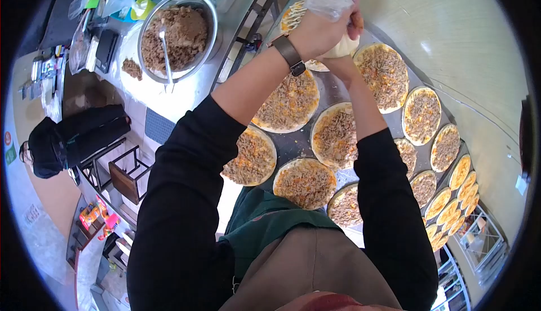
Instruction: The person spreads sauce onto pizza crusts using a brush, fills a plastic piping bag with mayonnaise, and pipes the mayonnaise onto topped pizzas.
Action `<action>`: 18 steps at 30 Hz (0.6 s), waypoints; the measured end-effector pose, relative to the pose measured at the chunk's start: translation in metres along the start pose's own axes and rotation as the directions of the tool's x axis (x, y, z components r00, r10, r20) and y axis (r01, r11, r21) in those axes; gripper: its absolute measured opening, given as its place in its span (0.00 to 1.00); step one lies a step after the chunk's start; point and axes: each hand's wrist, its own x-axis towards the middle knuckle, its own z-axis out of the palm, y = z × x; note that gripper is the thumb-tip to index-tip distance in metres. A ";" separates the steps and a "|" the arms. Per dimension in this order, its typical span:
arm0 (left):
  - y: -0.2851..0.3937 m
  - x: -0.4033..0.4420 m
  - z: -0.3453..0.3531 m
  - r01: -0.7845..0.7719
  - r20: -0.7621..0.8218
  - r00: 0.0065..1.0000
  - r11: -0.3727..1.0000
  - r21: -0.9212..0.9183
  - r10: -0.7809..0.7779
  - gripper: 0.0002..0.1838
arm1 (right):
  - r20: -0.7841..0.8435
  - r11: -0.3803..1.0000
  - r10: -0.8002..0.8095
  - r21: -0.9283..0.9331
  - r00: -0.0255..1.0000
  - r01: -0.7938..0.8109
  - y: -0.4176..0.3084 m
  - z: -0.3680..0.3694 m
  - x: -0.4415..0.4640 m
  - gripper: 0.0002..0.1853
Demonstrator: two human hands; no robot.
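Note:
My left hand [326, 29], with a dark watch on its wrist, is closed around a plastic piping bag [345, 47] filled with pale cream-coloured sauce. The bag's clear, crumpled end [328, 2] shows above that hand. My right hand [340, 67] is against the lower side of the bag, its fingers mostly hidden. Just left of the hands, a pizza [292, 16] carries thin zigzag lines of pale sauce. Pizzas topped with minced meat lie close by, one left [288, 103] and another right [381, 78] of my forearms.
More meat-topped pizzas [305, 183] cover the dark table, with yellowish ones [449, 214] at the far right. On a metal counter to the left stands a steel bowl [213, 32] of minced meat with a spoon [165, 54]. A person in black [79, 136] is farther left, near a wooden stool [125, 182].

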 end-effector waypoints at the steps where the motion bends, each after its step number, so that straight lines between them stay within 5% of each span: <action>1: 0.013 -0.007 0.000 0.104 -0.078 0.991 0.992 -0.072 -0.109 0.24 | 0.014 1.000 -0.002 0.001 1.000 0.002 -0.019 -0.003 -0.002 0.37; 3: 0.025 -0.012 -0.002 0.087 -0.162 0.981 0.990 -0.113 -0.105 0.25 | 0.219 0.995 0.101 -0.005 0.970 -0.103 -0.044 -0.003 -0.005 0.41; 5: 0.037 -0.018 -0.011 0.055 -0.155 0.987 0.990 0.131 -0.035 0.19 | 0.198 0.991 0.032 0.125 0.980 -0.057 -0.052 0.021 -0.012 0.40; 7: 0.047 -0.026 -0.014 0.023 -0.184 0.983 0.995 0.096 -0.005 0.22 | 0.169 0.967 -0.031 0.254 0.985 -0.013 -0.050 0.042 -0.010 0.39; 13: 0.060 -0.063 -0.053 -0.045 -0.048 0.997 0.991 0.126 0.052 0.23 | 0.072 0.973 -0.194 0.144 0.978 0.182 -0.037 0.101 0.001 0.34; 15: 0.053 -0.071 -0.066 -0.096 -0.057 0.993 0.986 0.140 0.105 0.25 | 0.027 0.891 -0.403 -0.214 0.915 0.399 -0.026 0.117 0.002 0.34; 16: 0.052 -0.076 -0.073 -0.137 -0.025 0.988 0.942 0.306 0.152 0.24 | 0.034 0.893 -0.399 -0.213 0.916 0.397 -0.013 0.126 0.002 0.34; 17: 0.051 -0.079 -0.080 -0.176 0.014 0.981 0.868 0.464 0.191 0.23 | -0.028 0.946 -0.288 0.145 0.957 0.289 0.000 0.136 0.003 0.34; 18: 0.045 -0.082 -0.087 -0.172 0.006 0.981 0.868 0.466 0.191 0.23 | -0.045 0.858 -0.158 0.488 0.986 0.160 0.011 0.145 0.008 0.33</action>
